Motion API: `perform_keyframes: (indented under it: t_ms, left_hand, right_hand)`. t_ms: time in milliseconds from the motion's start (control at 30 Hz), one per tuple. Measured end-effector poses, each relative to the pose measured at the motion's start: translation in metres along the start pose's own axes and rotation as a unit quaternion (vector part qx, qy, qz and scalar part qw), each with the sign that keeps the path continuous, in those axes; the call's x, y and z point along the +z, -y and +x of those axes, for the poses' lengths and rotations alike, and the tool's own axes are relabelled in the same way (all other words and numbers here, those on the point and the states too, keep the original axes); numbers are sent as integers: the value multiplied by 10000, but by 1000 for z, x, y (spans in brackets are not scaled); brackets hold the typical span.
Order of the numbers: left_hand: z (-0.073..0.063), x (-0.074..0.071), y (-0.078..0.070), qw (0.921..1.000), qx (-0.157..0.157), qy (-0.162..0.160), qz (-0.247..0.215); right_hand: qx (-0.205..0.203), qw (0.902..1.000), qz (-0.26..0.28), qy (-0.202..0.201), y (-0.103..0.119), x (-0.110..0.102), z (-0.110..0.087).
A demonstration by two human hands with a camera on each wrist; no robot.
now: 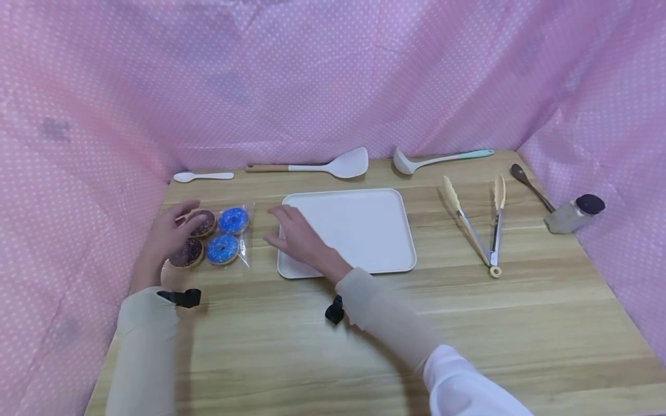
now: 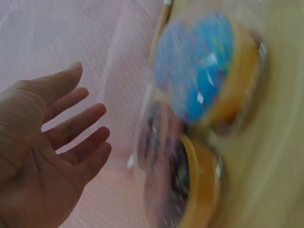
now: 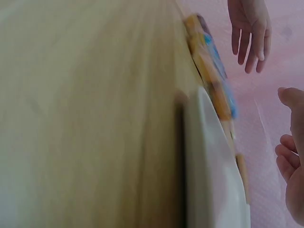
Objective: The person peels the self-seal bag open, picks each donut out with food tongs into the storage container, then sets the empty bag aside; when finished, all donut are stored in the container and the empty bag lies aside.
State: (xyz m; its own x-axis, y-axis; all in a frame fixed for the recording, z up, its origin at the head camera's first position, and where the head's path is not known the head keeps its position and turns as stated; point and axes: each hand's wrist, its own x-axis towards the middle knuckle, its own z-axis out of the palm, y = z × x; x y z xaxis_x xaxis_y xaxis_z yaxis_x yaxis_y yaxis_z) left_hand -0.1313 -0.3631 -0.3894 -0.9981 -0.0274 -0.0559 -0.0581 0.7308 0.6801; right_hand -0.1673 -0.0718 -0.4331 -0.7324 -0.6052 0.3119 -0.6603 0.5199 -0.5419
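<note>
Two blue donuts [image 1: 222, 249] and two dark brown donuts [image 1: 186, 253] lie in a clear plastic bag [image 1: 244, 254] on the left of the table. My left hand [image 1: 170, 232] is over the brown ones, fingers spread and relaxed, overlapping them in the head view. In the left wrist view that left hand [image 2: 57, 137] holds nothing, and the blue donut [image 2: 204, 66] is blurred. My right hand [image 1: 302, 240] hovers over the left edge of a white tray [image 1: 359, 231], its thumb and fingers apart and pointing towards the bag. Nothing is in the right hand [image 3: 294, 152].
Along the back lie a white spoon [image 1: 204, 177], a spatula [image 1: 348, 164] and a ladle [image 1: 406, 163]. Tongs [image 1: 491, 254] lie spread right of the tray. Farther right are a dark spoon [image 1: 531, 184] and a dark-lidded jar [image 1: 569, 216]. Pink dotted cloth [image 1: 312, 75] hangs around the table.
</note>
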Motion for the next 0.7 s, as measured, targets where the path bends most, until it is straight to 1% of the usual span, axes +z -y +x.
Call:
perform_keyframes:
  t_ms: [133,267,367,433,467,567,700]
  left_hand:
    - [-9,-4,18,9998,75,19,166]
    - [-14,-3,33,9994,129,35,322]
    - [-15,-2,41,9992,20,110,387]
    - [-15,0,46,9990,-155,194,378]
    - [-15,0,47,9987,-254,251,364]
    - [-14,1,51,9983,-403,341,264]
    - [-14,1,53,9987,-396,325,43]
  right_hand:
    - [89,9989,270,360,19,17,-2]
    - [162,9976,280,617,35,34,-4]
    - [287,9959,263,814,45,46,-5]
    - [423,9948,223,902,51,52,-6]
    - [477,9944,192,924,53,55,-6]
    - [652,9937,89,912,59,62,-8]
    - [848,9928,121,835,62,66,-9]
